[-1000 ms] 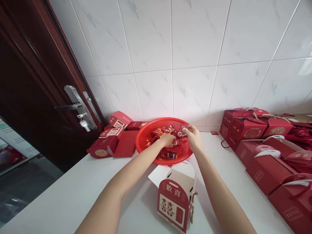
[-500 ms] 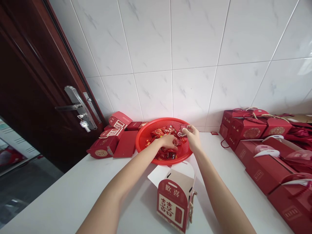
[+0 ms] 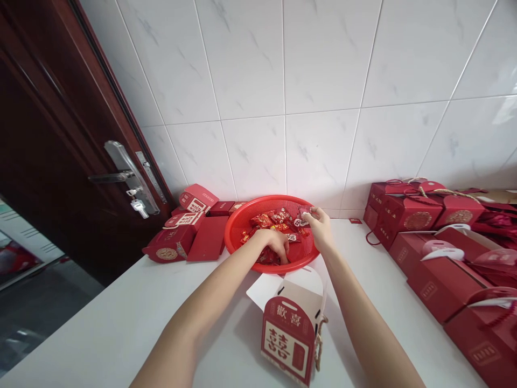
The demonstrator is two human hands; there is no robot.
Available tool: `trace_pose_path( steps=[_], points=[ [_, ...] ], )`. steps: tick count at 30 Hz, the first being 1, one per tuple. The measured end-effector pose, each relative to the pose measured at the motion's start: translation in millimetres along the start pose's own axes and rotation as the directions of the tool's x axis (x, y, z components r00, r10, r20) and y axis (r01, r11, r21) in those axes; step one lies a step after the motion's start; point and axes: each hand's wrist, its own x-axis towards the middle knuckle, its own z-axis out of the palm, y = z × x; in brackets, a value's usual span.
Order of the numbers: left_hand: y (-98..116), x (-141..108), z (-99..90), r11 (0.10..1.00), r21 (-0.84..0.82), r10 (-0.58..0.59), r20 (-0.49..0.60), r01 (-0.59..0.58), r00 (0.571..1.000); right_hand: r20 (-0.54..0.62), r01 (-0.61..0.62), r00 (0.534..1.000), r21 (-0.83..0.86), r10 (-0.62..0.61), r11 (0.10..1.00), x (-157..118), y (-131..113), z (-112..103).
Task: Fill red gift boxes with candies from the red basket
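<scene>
A round red plastic basket (image 3: 231, 237) holds several wrapped candies (image 3: 281, 216) in red and gold. My left hand (image 3: 277, 243) reaches down inside it with bent fingers slightly apart; no candy shows between them, and some fingertips are hidden. At the basket's right rim, my right hand (image 3: 320, 225) is closed on a small red wrapped candy (image 3: 306, 209), pinched between thumb and fingers. Directly in front of the basket stands a red gift box (image 3: 286, 339) with white Chinese characters, its top flaps open and a rope handle at its right side.
Several red gift boxes (image 3: 418, 215) with cords line the right side of the white table (image 3: 218, 323). More red boxes (image 3: 172, 242) lie at the left, near a dark door (image 3: 60, 134) with keys in its lock. A tiled wall (image 3: 258, 151) rises behind the basket.
My left hand has shifted toward the basket's front and lower among the candies, uncovering a wrapped candy behind it. My right hand has stayed in place with its candy.
</scene>
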Motion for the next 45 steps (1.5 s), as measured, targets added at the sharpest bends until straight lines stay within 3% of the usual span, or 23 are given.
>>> trace_pose_path(
  steps=[5,9,11,13,16,19,24,33,41,45],
  points=[
    [1.9,-1.9,0.0,1.0,-0.008,-0.014,0.119,0.016,0.993,0.013,0.015,1.0,0.012,-0.015,1.0,0.8,0.6,0.6],
    [-4.0,-3.7,-0.2,0.999,-0.047,0.002,0.062,0.001,0.998,0.016,0.022,1.0,0.01,-0.022,1.0,0.4,0.5,0.6],
    [-10.9,-6.0,-2.3,0.996,-0.088,0.016,-0.014,-0.017,1.0,0.015,0.024,1.0,0.006,-0.024,1.0,0.2,0.4,0.7],
    [-18.8,-8.6,-5.1,0.977,-0.194,0.06,-0.156,-0.09,0.986,0.018,0.027,0.999,0.003,-0.027,1.0,0.1,0.3,0.8],
    [-28.2,-10.9,-8.9,0.877,-0.391,0.09,-0.437,-0.279,0.895,0.023,0.033,0.999,0.002,-0.033,0.999,0.2,0.0,1.2],
    [-32.4,-10.9,-10.3,0.753,-0.536,0.014,-0.568,-0.382,0.823,0.023,0.036,0.999,0.005,-0.036,0.999,0.0,-0.7,1.6],
    [-32.8,-9.2,-9.9,0.637,-0.66,-0.086,-0.575,-0.399,0.814,0.025,0.036,0.999,0.007,-0.036,0.999,-1.4,-1.8,1.8],
    [-29.9,-8.6,-9.3,0.485,-0.739,-0.121,-0.586,-0.467,0.801,0.047,0.049,0.998,0.006,-0.049,0.999,-0.4,-0.9,1.5],
    [-25.9,-13.3,-9.7,0.388,-0.799,0.003,-0.498,-0.46,0.867,0.115,0.043,0.992,0.017,-0.044,0.999,0.1,0.4,1.9],
    [-24.4,-12.8,-9.7,0.351,-0.801,0.024,-0.509,-0.484,0.86,0.159,0.034,0.987,0.011,-0.035,0.999,-1.9,-2.9,1.2]
  ],
)
